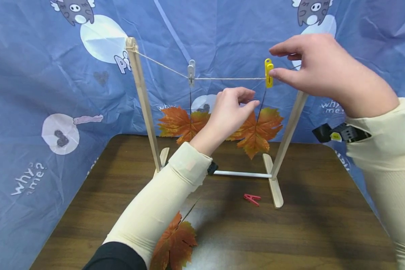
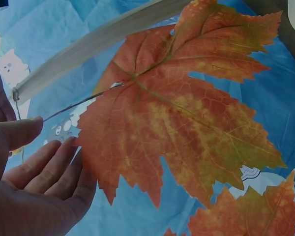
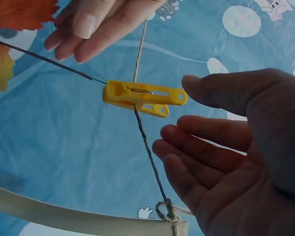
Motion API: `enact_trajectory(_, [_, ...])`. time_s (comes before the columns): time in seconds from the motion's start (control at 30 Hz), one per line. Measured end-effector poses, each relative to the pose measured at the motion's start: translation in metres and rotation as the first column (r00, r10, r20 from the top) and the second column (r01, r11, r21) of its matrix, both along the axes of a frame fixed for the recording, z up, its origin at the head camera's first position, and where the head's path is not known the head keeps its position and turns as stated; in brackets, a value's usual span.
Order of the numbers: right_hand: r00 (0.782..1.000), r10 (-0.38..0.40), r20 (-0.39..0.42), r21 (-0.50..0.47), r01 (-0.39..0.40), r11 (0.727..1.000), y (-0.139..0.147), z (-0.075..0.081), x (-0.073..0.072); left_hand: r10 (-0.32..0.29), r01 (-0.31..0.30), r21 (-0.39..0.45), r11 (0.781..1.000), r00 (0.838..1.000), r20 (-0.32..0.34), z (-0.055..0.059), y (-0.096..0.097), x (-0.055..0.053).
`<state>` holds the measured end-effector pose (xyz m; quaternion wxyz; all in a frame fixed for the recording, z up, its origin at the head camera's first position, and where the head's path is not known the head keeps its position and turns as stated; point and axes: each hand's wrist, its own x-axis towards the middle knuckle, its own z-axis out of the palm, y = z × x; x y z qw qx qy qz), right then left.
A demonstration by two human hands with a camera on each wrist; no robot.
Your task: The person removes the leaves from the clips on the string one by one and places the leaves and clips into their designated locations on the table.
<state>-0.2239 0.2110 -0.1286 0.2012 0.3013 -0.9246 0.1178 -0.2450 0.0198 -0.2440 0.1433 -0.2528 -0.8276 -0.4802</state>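
Observation:
A yellow clothespin (image 3: 145, 93) clamps the string and the stem of an orange maple leaf (image 1: 256, 131), which hangs below it. Around the clothespin's handle end is my right hand (image 1: 324, 71), thumb and fingers spread apart; the thumb tip is at the handle, though I cannot tell if it touches. My left hand (image 1: 231, 110) hovers beside the leaf's stem, fingers loosely bent and holding nothing. In the left wrist view the same leaf (image 2: 177, 113) shows large past the fingers. A grey clothespin (image 1: 191, 73) holds a second maple leaf (image 1: 180, 123) on the string, partly hidden by my left hand.
The string (image 1: 229, 78) runs between wooden posts (image 1: 143, 101) joined by a white bar (image 1: 243, 174). A red clothespin (image 1: 252, 198) lies on the brown table (image 1: 307, 232). Another maple leaf (image 1: 177, 242) lies near the front, partly under my left forearm. A blue printed cloth hangs behind.

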Motion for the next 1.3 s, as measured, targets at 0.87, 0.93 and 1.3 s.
enact_trajectory(0.87, [0.991, -0.027, 0.132, 0.087, 0.015, 0.996, -0.006, 0.004, -0.015, -0.022, 0.028, -0.15, 0.988, 0.999, 0.041, 0.003, 0.022, -0.015])
enact_trajectory(0.93, [0.991, -0.021, 0.134, 0.081, 0.01, 0.997, -0.005, 0.004, -0.014, -0.025, 0.03, -0.148, 0.988, 0.999, 0.035, 0.003, 0.022, -0.014])
enact_trajectory(1.3, [0.999, 0.042, 0.021, 0.08, -0.043, 0.996, -0.003, 0.005, -0.009, -0.026, 0.026, -0.164, 0.986, 1.0, 0.002, 0.004, 0.022, -0.012])
